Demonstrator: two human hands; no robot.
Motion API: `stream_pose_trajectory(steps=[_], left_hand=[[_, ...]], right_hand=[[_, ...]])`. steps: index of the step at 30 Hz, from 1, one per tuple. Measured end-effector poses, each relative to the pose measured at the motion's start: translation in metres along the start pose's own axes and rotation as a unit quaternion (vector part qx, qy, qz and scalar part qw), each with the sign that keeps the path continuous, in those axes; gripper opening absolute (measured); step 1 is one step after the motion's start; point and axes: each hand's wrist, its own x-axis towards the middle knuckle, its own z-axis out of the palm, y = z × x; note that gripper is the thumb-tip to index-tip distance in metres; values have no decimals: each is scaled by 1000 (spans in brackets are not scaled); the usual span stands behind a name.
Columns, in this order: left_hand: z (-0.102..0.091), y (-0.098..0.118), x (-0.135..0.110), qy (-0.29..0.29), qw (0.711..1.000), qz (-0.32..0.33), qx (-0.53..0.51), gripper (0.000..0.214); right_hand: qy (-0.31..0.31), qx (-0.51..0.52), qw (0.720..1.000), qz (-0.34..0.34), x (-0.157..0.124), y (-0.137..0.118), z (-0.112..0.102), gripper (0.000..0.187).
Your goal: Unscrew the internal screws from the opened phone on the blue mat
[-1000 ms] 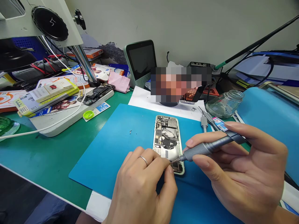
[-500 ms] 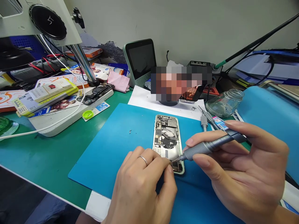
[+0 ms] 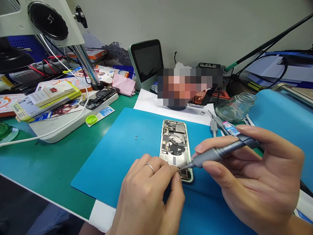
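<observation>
The blue mat (image 3: 107, 156) carries the phone (image 3: 174, 142), whose far end lies just inside the mat's far edge. The left hand (image 3: 146, 192) has thumb and forefinger bent together over the near end; whether they pinch anything is hidden. The right hand (image 3: 264, 179) grips the screwdriver (image 3: 207, 157) between thumb and fingers. The phone's long axis runs away from the person, far end leaning slightly left. Backless, pale-green framed, it bares silver and black innards. The screwdriver slants down leftward, tip at the left fingertips. Metal bits (image 3: 136, 137) lie toward the mat's far left corner.
</observation>
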Motion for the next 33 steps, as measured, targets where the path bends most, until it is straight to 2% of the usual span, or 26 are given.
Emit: stream_pose_trajectory(steps=[14, 24, 33], left_hand=[[0, 0, 0, 8, 1000, -1, -8, 18], [-2, -1, 1, 2, 1000, 3, 5, 18], [-2, -1, 0, 5, 1000, 0, -2, 16]], right_hand=[[-12, -1, 1000, -12, 2, 0, 0, 69], [16, -2, 1000, -8, -2, 1, 3, 69], [11, -13, 1000, -23, 2, -1, 3, 70]])
